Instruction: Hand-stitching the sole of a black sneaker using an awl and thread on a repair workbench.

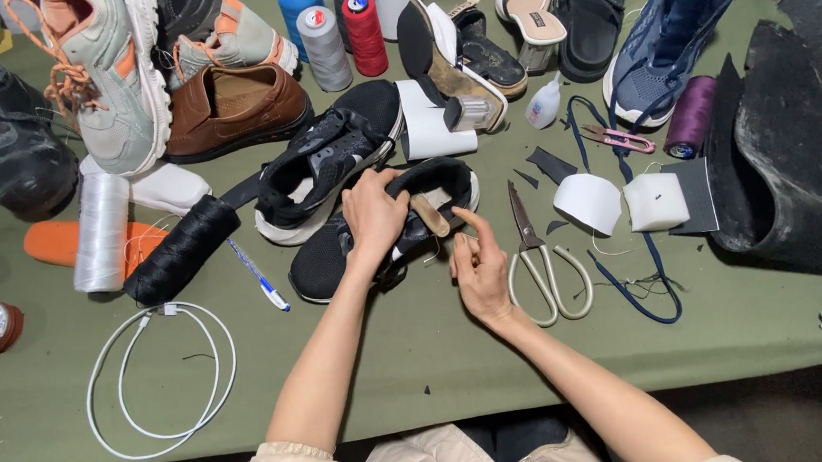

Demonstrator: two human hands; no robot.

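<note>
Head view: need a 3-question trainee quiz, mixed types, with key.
1. True or false: the left hand grips the black sneaker on the green table.
2. Which tool lies just right of the right hand? A) scissors B) hammer C) pliers
3. Fill in: the coiled white cable lies on the person's ____ side.

Key
1. True; its fingers curl over the shoe's collar, beside a small wooden-handled tool.
2. A; they lie shut, handles toward the person.
3. Left; it sits below the black thread spool.
</note>
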